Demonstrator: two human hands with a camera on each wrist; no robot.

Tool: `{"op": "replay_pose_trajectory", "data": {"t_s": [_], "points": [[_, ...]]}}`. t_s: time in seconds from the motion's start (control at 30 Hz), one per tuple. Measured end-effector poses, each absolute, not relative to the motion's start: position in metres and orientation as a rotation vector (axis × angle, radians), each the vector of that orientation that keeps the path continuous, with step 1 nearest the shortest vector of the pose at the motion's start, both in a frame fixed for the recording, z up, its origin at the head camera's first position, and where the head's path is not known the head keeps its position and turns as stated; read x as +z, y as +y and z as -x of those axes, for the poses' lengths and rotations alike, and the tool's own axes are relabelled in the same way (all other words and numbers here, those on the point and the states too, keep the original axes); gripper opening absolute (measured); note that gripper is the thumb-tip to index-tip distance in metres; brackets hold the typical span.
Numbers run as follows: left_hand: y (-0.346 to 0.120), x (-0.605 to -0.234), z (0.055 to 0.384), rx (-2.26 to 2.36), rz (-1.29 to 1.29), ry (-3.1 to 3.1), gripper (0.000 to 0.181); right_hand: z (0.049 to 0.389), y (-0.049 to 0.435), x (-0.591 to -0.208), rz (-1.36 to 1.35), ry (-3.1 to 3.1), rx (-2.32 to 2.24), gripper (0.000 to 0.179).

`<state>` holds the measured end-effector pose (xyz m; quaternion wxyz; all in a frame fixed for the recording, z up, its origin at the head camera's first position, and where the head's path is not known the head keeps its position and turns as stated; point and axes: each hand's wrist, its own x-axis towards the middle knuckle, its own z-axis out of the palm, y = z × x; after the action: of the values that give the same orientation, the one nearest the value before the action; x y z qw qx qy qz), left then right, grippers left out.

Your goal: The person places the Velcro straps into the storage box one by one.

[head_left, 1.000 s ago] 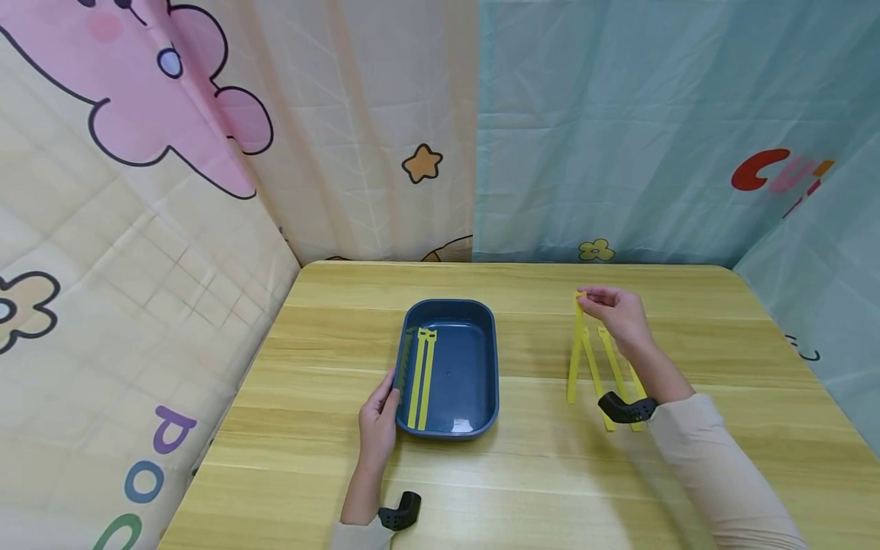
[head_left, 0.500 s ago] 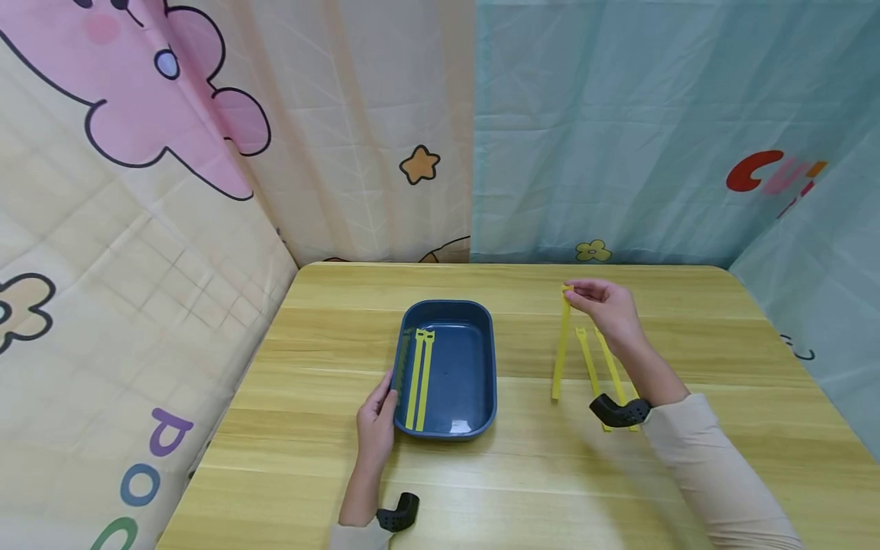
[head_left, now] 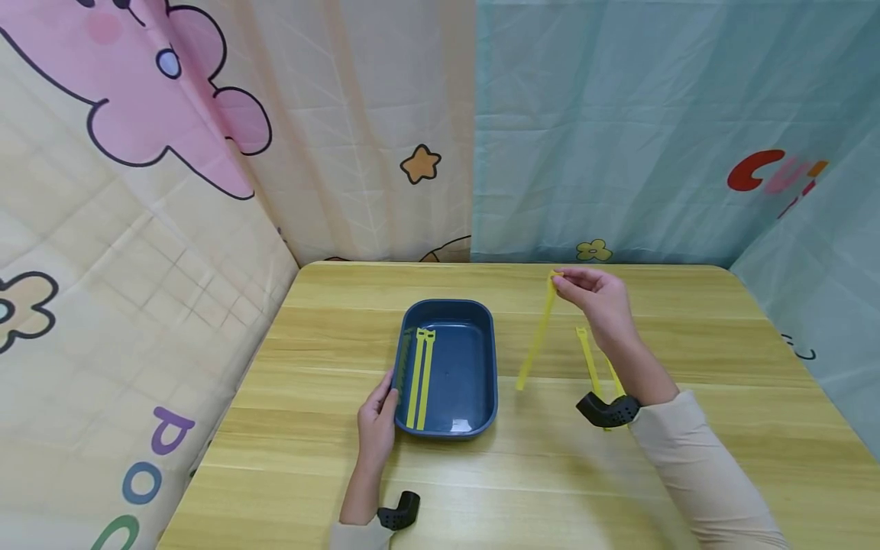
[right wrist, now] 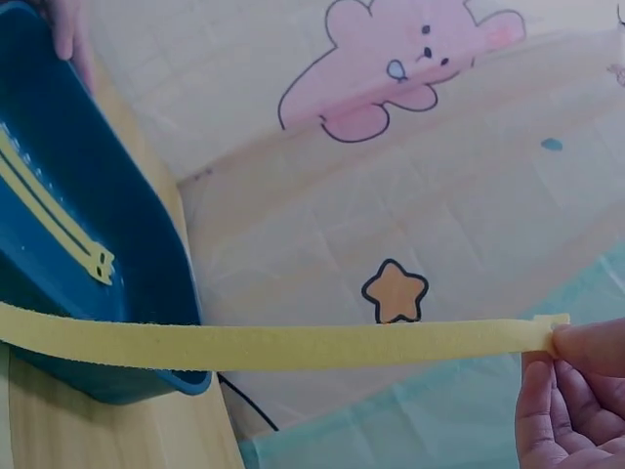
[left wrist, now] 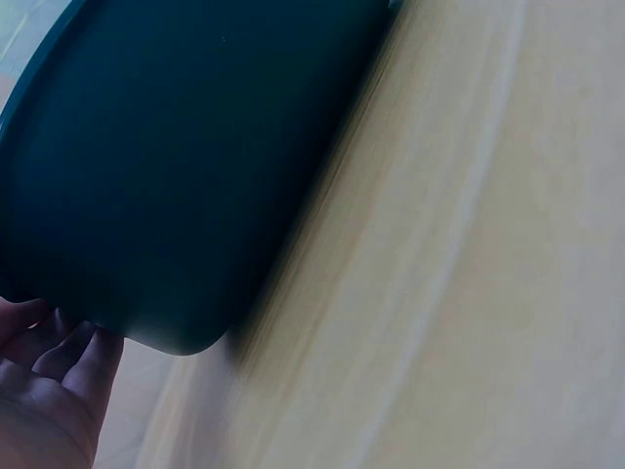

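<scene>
The right hand [head_left: 605, 305] pinches one yellow strap [head_left: 538, 336] by its upper end, its length slanting down and leftward from the fingertips. The left hand [head_left: 376, 428] grips the side of the blue tray [head_left: 462, 374] just to its right, where two tray straps [head_left: 426, 382] lie; loose straps [head_left: 588, 359] rest on the worktop [head_left: 509, 481] beneath the right wrist.

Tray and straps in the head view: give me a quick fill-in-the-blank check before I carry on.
1. Inside the tray lie ____ straps.
2. The held strap, pinched by the right hand, hangs to the ____ of the tray in the head view.
3. The person's left hand holds the ____.
4. All the straps are coloured ____.

Missing words: two; right; tray; yellow.
</scene>
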<state>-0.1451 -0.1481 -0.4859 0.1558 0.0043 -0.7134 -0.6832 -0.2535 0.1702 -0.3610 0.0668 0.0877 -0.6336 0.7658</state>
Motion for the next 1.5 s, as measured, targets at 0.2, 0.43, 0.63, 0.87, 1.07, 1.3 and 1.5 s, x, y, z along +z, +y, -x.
{"op": "replay_pose_trajectory", "data": {"t_s": [0.2, 0.43, 0.63, 0.87, 1.07, 1.3, 1.5], "points": [[-0.143, -0.47, 0.14, -1.98, -0.047, -2.037, 0.034, 0.234, 0.147, -0.336, -0.222, -1.899, 2.287, 0.028], [-0.143, -0.472, 0.141, -1.984, -0.034, -2.036, 0.034, 0.332, 0.174, -0.469, -0.404, -1.819, 2.409, 0.029], [-0.148, -0.486, 0.146, -1.963, -0.043, -2.051, 0.035, 0.323, 0.146, -0.47, -0.329, -1.883, 2.426, 0.029], [-0.147, -0.488, 0.148, -1.966, -0.047, -2.051, 0.035, 0.283, 0.106, -0.445, -0.267, -1.916, 2.471, 0.028], [-0.148, -0.488, 0.148, -1.977, -0.067, -2.058, 0.035, 0.238, 0.078, -0.394, -0.11, -2.035, 2.428, 0.033], [-0.148, -0.487, 0.145, -1.97, -0.078, -2.074, 0.036, 0.231, 0.067, -0.39, -0.029, -2.035, 2.541, 0.03], [-0.147, -0.485, 0.145, -1.955, -0.04, -2.062, 0.036, 0.232, 0.058, -0.4, -0.03, -2.055, 2.561, 0.027]]}}
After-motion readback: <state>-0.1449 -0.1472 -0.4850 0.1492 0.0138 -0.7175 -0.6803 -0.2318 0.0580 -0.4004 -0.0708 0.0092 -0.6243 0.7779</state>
